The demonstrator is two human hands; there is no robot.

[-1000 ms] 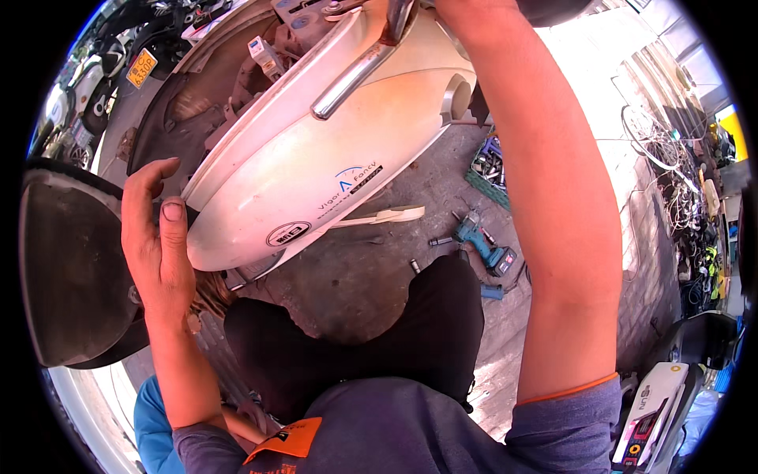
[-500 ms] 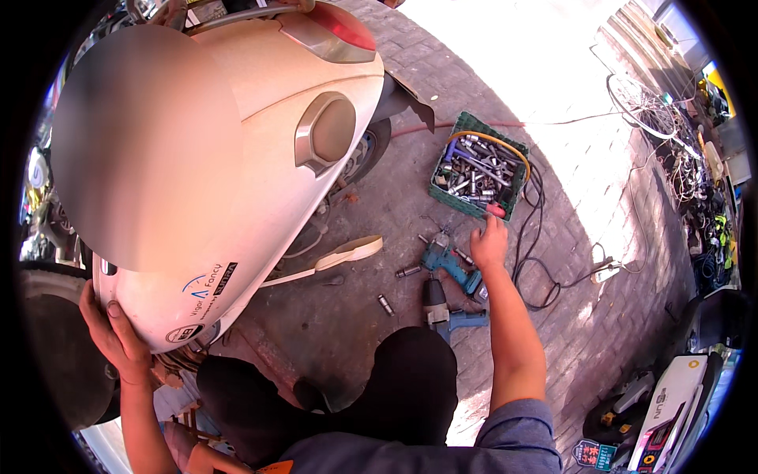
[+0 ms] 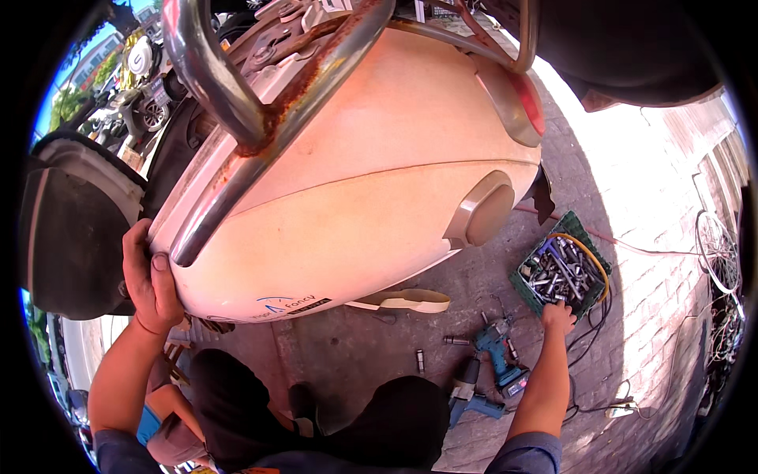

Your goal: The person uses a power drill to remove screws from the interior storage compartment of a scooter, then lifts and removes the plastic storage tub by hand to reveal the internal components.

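Note:
The cream-white scooter body panel (image 3: 355, 205) fills the upper middle, with a rusty metal grab rail (image 3: 308, 87) over it. My left hand (image 3: 152, 284) grips the panel's left end, fingers over the edge and thumb on the outer face. To the right, my right hand (image 3: 559, 317) is at the near rim of a green plastic basket (image 3: 527, 294), its fingers curled. What these fingers hold, if anything, is hidden. Loose sockets and wrenches (image 3: 564, 272) fill the basket, beneath a yellow handle (image 3: 592, 257).
On the paving lie two teal-and-black power tools, an impact wrench (image 3: 499, 351) and a drill-like one (image 3: 466, 391). Loose sockets (image 3: 420, 361) lie near them. A cream strap (image 3: 414, 301) hangs below the panel. Black cable and a power strip (image 3: 621, 408) lie at right.
My view has turned left and nearer the scooter, so the rail and panel fill more of it. My right hand stays at the basket; the red piece by its fingers no longer shows.

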